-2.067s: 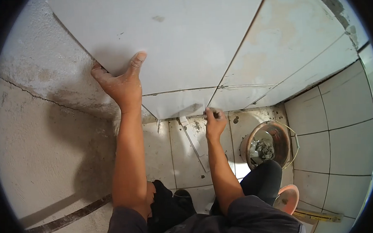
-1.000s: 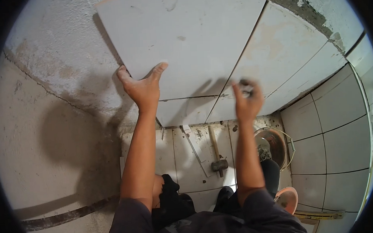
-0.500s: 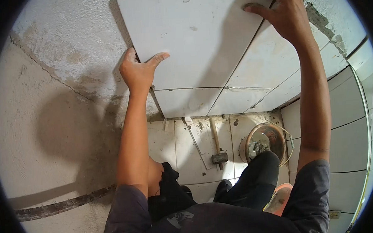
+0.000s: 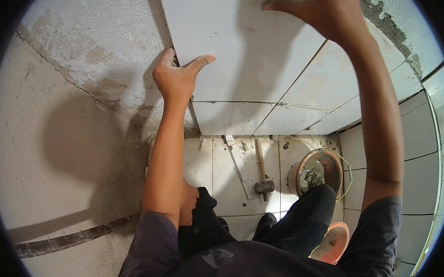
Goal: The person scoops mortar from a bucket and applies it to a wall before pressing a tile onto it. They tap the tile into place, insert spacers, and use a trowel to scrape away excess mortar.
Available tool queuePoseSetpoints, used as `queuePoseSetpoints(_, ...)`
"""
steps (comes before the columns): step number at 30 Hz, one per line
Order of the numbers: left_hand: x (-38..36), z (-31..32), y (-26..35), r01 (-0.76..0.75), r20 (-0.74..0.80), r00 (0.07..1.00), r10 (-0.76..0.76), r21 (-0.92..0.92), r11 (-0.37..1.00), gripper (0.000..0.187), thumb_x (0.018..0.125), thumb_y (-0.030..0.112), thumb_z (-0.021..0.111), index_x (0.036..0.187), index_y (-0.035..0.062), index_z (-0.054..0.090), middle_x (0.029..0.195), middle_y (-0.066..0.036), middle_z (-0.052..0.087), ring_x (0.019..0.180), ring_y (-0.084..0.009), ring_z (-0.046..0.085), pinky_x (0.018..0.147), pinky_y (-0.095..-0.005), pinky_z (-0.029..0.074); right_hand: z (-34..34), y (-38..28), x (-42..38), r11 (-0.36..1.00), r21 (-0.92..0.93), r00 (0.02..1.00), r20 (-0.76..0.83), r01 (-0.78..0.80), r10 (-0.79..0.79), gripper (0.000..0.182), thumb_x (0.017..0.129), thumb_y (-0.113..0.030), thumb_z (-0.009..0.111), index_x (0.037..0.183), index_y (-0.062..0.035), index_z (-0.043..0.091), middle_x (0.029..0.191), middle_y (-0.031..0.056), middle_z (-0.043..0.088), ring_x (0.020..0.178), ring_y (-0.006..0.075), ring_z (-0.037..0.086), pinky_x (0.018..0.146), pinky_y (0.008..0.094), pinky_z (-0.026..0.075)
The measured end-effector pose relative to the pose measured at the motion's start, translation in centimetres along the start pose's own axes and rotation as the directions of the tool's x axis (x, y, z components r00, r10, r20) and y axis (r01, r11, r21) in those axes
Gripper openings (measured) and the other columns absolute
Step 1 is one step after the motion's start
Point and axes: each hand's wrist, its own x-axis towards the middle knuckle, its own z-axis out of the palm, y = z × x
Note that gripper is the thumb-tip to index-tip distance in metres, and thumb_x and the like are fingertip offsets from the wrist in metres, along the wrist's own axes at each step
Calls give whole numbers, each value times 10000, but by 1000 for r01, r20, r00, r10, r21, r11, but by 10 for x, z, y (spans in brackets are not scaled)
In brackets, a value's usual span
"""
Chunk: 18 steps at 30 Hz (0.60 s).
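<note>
My left hand [image 4: 176, 77] is at the left edge of a large white wall tile [image 4: 218, 54], fingers curled round the edge and thumb over its face. Higher up, my right hand [image 4: 325, 12] is in front of the tile's upper right part, its thumb stretched out to the left. The top of the frame cuts off the other fingers of that hand. Below the large tile runs a row of smaller white tiles [image 4: 233, 118], and more wall tiles [image 4: 318, 75] adjoin it on the right. Rough grey plaster [image 4: 104, 54] lies left of the tile.
On the tiled floor lies a mallet [image 4: 264, 187] with a wooden handle, beside a thin straight strip [image 4: 237, 162]. A bucket [image 4: 340, 170] holding grey mortar stands by my knee. An orange basin [image 4: 340, 240] is at my right side. A tiled wall [image 4: 420, 135] rises at right.
My right hand has shifted from the tile's right edge up and left over its face. My left hand stays at the left edge while the view has moved slightly.
</note>
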Motion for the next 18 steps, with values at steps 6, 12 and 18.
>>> queuePoseSetpoints(6, 1, -9, -5, -11, 46, 999, 9, 35, 999, 487, 544, 381, 860, 724, 20, 586, 667, -46, 609, 608, -143, 552, 590, -282, 464, 23, -5, -3, 1000, 29, 998, -61, -3, 5, 548, 543, -256, 847, 980, -69, 575, 895, 69, 557, 878, 243, 516, 787, 360, 442)
queuePoseSetpoints(12, -67, -43, -151, 27, -106, 994, -23, 36, 999, 238, 804, 115, 662, 662, 28, 492, 592, -35, 458, 546, -137, 406, 520, -287, 366, 23, -21, 0, 982, 16, 982, -5, -187, 187, 557, 546, -225, 851, 1012, -99, 573, 978, 86, 551, 911, 243, 517, 835, 406, 426)
queuePoseSetpoints(18, -250, 11, -349, 278, 351, 690, -634, 680, 679, 187, 752, 246, 645, 849, 87, 668, 792, -180, 647, 784, -368, 609, 724, -454, 484, 32, 27, -13, 976, 128, 983, 80, -176, 167, 571, 692, -263, 765, 1200, -114, 550, 1104, 89, 592, 990, 205, 586, 839, 335, 494)
